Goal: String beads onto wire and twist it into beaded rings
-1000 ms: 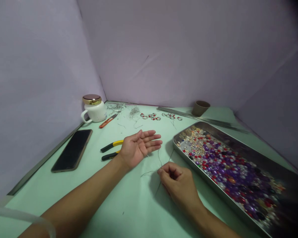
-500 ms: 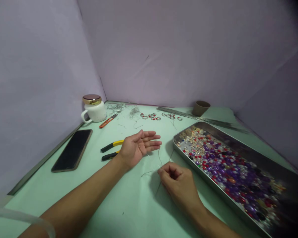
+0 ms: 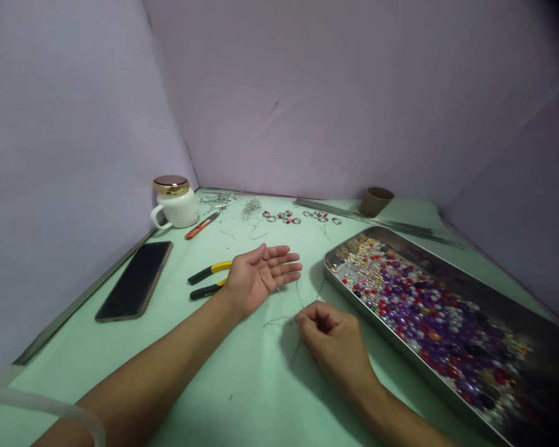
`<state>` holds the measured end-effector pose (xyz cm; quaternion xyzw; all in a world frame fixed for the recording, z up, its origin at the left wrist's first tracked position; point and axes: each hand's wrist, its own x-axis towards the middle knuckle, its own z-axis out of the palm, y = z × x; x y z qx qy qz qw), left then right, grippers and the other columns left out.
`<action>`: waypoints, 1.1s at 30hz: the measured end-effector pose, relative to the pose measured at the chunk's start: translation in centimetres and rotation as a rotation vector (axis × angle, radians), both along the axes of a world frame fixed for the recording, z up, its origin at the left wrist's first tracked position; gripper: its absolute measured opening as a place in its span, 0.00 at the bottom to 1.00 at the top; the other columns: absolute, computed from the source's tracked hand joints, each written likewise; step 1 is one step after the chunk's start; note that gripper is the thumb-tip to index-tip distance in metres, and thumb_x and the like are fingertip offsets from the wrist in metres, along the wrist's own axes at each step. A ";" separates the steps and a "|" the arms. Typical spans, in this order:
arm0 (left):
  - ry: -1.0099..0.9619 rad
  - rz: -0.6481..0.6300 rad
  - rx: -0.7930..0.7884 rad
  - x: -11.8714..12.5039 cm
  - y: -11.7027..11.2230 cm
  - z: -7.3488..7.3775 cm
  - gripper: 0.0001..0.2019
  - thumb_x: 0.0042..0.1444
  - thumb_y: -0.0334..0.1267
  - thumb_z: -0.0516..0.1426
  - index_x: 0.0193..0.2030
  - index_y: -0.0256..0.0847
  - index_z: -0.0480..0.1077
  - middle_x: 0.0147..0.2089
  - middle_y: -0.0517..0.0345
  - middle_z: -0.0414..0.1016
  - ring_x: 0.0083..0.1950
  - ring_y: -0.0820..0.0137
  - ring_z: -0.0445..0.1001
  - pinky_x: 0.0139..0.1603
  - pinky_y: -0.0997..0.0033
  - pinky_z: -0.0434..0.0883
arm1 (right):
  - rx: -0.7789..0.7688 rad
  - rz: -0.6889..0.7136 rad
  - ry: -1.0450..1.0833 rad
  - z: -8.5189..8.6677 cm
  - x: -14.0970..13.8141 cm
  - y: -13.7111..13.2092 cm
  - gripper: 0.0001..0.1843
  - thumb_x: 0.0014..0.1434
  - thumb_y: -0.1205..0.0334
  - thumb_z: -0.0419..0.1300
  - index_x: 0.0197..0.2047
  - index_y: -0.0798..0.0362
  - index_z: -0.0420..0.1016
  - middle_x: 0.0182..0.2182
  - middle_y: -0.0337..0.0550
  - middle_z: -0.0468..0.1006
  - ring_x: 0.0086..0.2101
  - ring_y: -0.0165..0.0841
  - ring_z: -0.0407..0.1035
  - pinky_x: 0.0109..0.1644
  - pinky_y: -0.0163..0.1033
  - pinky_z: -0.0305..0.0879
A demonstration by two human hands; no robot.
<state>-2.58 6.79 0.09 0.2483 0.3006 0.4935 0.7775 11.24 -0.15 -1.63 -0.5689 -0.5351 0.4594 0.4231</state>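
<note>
My left hand (image 3: 259, 277) is held palm up, its fingers stretched out and nothing visible on it. It covers the jaws of yellow-and-black pliers (image 3: 209, 271) lying on the table. To its lower right, the thumb and forefinger of my right hand (image 3: 333, 335) pinch a thin wire (image 3: 279, 320). One strand runs left from the pinch, and another rises toward my left fingertips. Beside my right hand stands a metal tray (image 3: 400, 352) of mixed beads (image 3: 400, 298), mostly purple, red, white and gold.
Along the back lie wire scraps (image 3: 251, 209), red-and-silver beaded pieces (image 3: 284, 217), a bundle of straight wires (image 3: 400, 228) and a brown cup (image 3: 376, 202). Orange snips (image 3: 202, 226), a lidded white mug (image 3: 179, 211) and a phone (image 3: 135, 282) occupy the left side.
Both hands stay almost where they were, the left still open and the right still pinching the wire. A small glint on my left palm no longer shows. The view has shifted very slightly.
</note>
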 end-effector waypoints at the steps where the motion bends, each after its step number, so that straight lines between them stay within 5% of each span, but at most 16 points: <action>1: 0.063 0.017 0.028 -0.1 0.0 0.1 0.15 0.55 0.38 0.46 0.37 0.28 0.68 0.42 0.37 0.72 0.40 0.59 0.74 0.44 0.57 0.69 | -0.021 -0.020 0.046 0.0 0.1 0.0 0.10 0.45 0.62 0.56 0.17 0.55 0.64 0.12 0.32 0.58 0.14 0.23 0.50 0.16 0.30 0.46; 7: 0.768 0.107 0.276 -1.0 0.3 1.7 0.05 0.45 0.32 0.55 0.30 0.33 0.70 0.25 0.54 0.72 0.17 0.79 0.62 0.17 0.78 0.60 | -0.107 -0.098 0.410 -0.2 1.0 0.1 0.09 0.46 0.60 0.58 0.21 0.56 0.67 0.09 0.30 0.59 0.11 0.22 0.49 0.12 0.28 0.44; 12: 0.962 0.155 0.319 -0.2 -1.0 3.5 0.04 0.43 0.30 0.55 0.27 0.35 0.71 0.21 0.59 0.69 0.17 0.79 0.58 0.17 0.78 0.57 | -0.120 -0.134 0.603 -0.3 1.2 0.6 0.08 0.43 0.60 0.60 0.21 0.56 0.67 0.11 0.31 0.61 0.10 0.21 0.50 0.11 0.26 0.44; 15: 1.030 0.262 0.565 0.9 -3.3 4.9 0.05 0.45 0.30 0.55 0.28 0.37 0.72 0.20 0.61 0.68 0.21 0.76 0.62 0.22 0.78 0.58 | -0.105 -0.138 0.625 -0.3 1.2 0.7 0.07 0.44 0.61 0.59 0.22 0.56 0.68 0.11 0.31 0.62 0.11 0.21 0.51 0.11 0.26 0.45; 18: 1.065 -0.034 0.907 1.8 -5.7 6.1 0.08 0.48 0.29 0.53 0.30 0.40 0.73 0.24 0.60 0.71 0.23 0.74 0.64 0.24 0.76 0.59 | -0.071 -0.126 0.665 -0.2 1.2 0.8 0.06 0.45 0.62 0.59 0.22 0.55 0.68 0.12 0.31 0.62 0.12 0.22 0.52 0.13 0.27 0.47; 21: 1.154 -0.343 1.074 2.1 -7.0 6.7 0.11 0.48 0.27 0.51 0.28 0.41 0.73 0.20 0.60 0.68 0.21 0.74 0.61 0.23 0.75 0.57 | -0.032 -0.086 0.663 0.1 1.3 0.9 0.06 0.46 0.63 0.59 0.21 0.55 0.68 0.14 0.33 0.64 0.16 0.23 0.56 0.19 0.29 0.53; 26: 1.278 -0.450 1.138 2.1 -7.0 5.8 0.10 0.48 0.27 0.50 0.25 0.41 0.71 0.21 0.58 0.69 0.22 0.72 0.63 0.23 0.74 0.56 | 0.055 0.010 0.559 0.5 1.6 0.8 0.06 0.49 0.64 0.58 0.23 0.55 0.70 0.16 0.35 0.66 0.19 0.24 0.58 0.23 0.30 0.56; 33: 1.254 -0.455 1.108 4.0 -8.2 1.4 0.08 0.47 0.29 0.51 0.22 0.40 0.68 0.23 0.52 0.69 0.23 0.68 0.64 0.26 0.69 0.59 | 0.051 -0.070 0.615 1.4 1.8 1.0 0.07 0.51 0.60 0.57 0.25 0.55 0.69 0.15 0.32 0.63 0.13 0.22 0.55 0.14 0.28 0.49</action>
